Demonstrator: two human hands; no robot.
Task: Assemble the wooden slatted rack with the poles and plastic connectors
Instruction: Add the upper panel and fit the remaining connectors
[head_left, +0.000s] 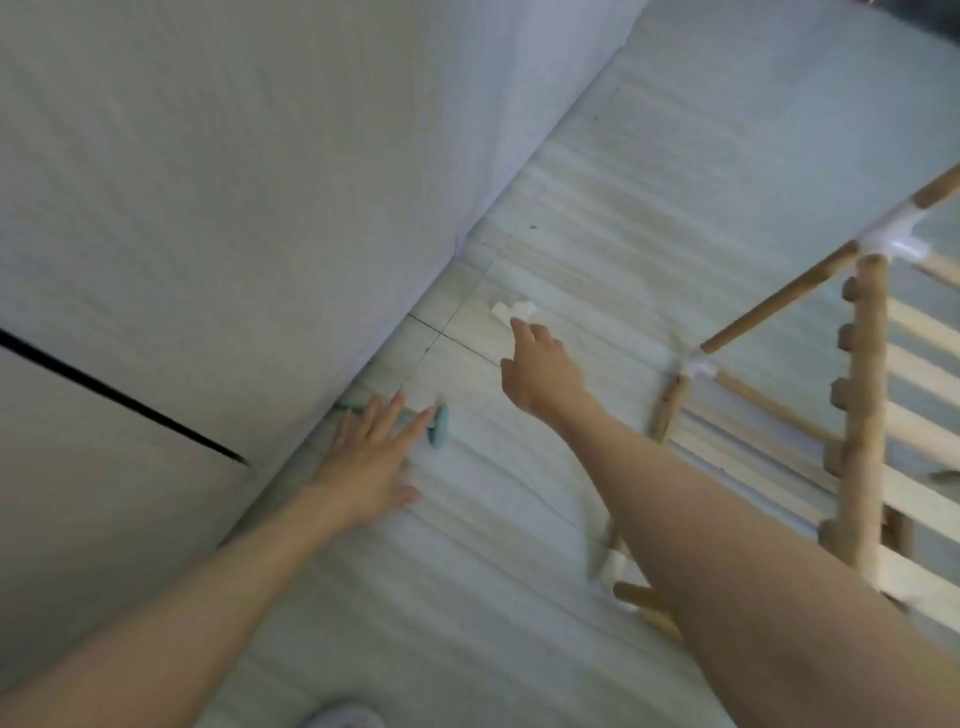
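The partly built wooden rack stands at the right, its poles joined by white plastic connectors and its slats running off the right edge. A loose white plastic connector lies on the pale floor near the middle. My right hand reaches out with its fingertips at that connector; the blur hides whether they grip it. My left hand is spread flat and open over a teal mallet-like tool near the wall. The whole frame is motion-blurred.
A white wall or cabinet face with a dark gap fills the left and top. Pale striped floor lies between my arms. Another white object shows at the bottom edge.
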